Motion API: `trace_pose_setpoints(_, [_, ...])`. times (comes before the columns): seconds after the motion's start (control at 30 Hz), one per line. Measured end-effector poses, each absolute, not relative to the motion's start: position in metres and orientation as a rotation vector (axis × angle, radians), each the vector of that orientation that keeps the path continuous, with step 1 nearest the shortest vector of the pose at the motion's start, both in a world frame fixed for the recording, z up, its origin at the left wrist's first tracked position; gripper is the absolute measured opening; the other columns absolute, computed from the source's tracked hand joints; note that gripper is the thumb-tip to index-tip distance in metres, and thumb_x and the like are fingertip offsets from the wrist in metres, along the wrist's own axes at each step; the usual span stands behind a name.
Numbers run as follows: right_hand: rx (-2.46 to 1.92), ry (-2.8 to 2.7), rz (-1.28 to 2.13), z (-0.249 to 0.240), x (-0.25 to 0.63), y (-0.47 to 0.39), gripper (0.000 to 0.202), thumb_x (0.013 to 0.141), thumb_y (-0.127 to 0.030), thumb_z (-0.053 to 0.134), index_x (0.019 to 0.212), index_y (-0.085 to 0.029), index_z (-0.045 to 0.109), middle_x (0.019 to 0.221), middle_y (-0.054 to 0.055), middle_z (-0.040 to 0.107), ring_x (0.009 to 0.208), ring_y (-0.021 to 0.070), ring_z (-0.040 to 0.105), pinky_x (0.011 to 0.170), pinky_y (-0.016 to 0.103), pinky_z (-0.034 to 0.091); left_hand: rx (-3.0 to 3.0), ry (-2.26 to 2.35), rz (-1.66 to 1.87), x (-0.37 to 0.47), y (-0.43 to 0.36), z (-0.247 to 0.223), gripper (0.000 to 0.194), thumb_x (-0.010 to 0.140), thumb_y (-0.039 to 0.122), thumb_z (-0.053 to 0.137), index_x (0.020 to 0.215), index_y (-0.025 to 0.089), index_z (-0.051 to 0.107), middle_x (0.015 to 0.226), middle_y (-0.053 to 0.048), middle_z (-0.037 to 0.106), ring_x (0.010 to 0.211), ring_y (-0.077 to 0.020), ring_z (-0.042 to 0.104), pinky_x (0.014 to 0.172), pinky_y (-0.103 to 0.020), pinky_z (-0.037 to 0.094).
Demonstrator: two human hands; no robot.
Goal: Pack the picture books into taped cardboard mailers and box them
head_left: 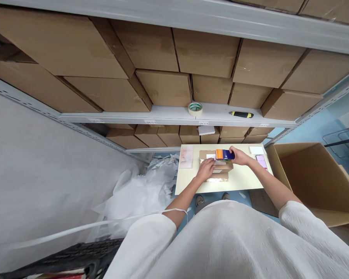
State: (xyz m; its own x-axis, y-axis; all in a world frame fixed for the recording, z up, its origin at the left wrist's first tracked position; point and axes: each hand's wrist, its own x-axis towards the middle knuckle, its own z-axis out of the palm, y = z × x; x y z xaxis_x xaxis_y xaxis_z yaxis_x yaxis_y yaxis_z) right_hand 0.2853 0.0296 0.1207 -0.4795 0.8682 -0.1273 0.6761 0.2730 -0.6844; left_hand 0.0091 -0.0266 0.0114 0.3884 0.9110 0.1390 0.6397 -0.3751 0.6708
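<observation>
A small cardboard box (227,166) sits on the cream tabletop (244,179) with white paper labels on it. A front flap, with shiny tape (218,179) along its edge, sticks out toward me. My left hand (206,169) lies on the box's left side, fingers stretched over its top. Gripped by its far right end in my right hand (237,155) is an orange and dark blue tape dispenser (224,154), held over the right part of the box top. Whether its tape touches the cardboard I cannot tell.
Shelves of cartons (163,89) rise behind the table, with a tape roll (195,109) and a yellow-black utility knife (241,114). A phone (261,161) lies at the table's right. Beyond stands a large open carton (322,174). White packing material (145,197) heaps at left.
</observation>
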Motion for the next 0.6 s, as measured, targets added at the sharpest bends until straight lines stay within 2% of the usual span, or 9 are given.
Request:
trace_pose_setpoints(0.13, [-1.434, -2.253, 1.037, 0.116, 0.29, 0.032, 0.045, 0.072, -0.04, 0.075, 0.098, -0.028, 0.039, 0.093, -0.003, 0.06, 0.075, 0.0162, 0.048, 0.068, 0.027, 0.038, 1.493, 1.485, 0.982, 0.008, -0.013, 0.024, 0.03, 0.104, 0.023, 0.052, 0.127, 0.021, 0.071, 0.132, -0.012, 0.076, 0.124, -0.025, 0.071, 0.109, -0.044, 0.057])
trace_pose_setpoints(0.27, [-1.412, -2.251, 1.037, 0.114, 0.291, 0.032, 0.044, 0.072, -0.037, 0.074, 0.098, -0.028, 0.04, 0.093, -0.003, 0.06, 0.076, 0.0166, 0.048, 0.07, 0.027, 0.039, 0.998, 1.374, 1.0, 0.011, 0.004, 0.041, 0.025, 0.1, 0.032, 0.067, 0.121, 0.019, 0.065, 0.11, -0.012, 0.082, 0.098, -0.0224, 0.079, 0.088, -0.039, 0.063])
trace_pose_setpoints(0.37, [-1.406, -2.256, 1.047, 0.117, 0.289, 0.031, 0.044, 0.072, -0.037, 0.073, 0.098, -0.028, 0.039, 0.092, -0.003, 0.058, 0.076, 0.0166, 0.047, 0.069, 0.027, 0.039, 0.885, 1.281, 1.002, 0.017, 0.011, 0.051, 0.036, 0.091, 0.036, 0.081, 0.116, 0.019, 0.062, 0.103, -0.011, 0.082, 0.092, -0.0222, 0.08, 0.084, -0.038, 0.064])
trace_pose_setpoints(0.47, [-1.402, -2.262, 1.052, 0.118, 0.288, 0.031, 0.042, 0.073, -0.036, 0.072, 0.098, -0.028, 0.038, 0.091, -0.004, 0.057, 0.075, 0.0163, 0.047, 0.069, 0.027, 0.038, 0.847, 1.252, 0.979, 0.024, 0.014, 0.057, 0.042, 0.085, 0.038, 0.088, 0.112, 0.02, 0.061, 0.096, -0.01, 0.082, 0.089, -0.0231, 0.08, 0.083, -0.04, 0.065])
trace_pose_setpoints(0.6, [-1.387, -2.295, 1.009, 0.117, 0.287, 0.031, 0.039, 0.073, -0.032, 0.069, 0.097, -0.028, 0.039, 0.091, -0.003, 0.059, 0.075, 0.0167, 0.047, 0.07, 0.028, 0.038, 0.814, 1.279, 0.98, 0.03, 0.018, 0.062, 0.044, 0.079, 0.03, 0.092, 0.109, 0.02, 0.061, 0.087, -0.007, 0.079, 0.079, -0.0212, 0.077, 0.075, -0.038, 0.065])
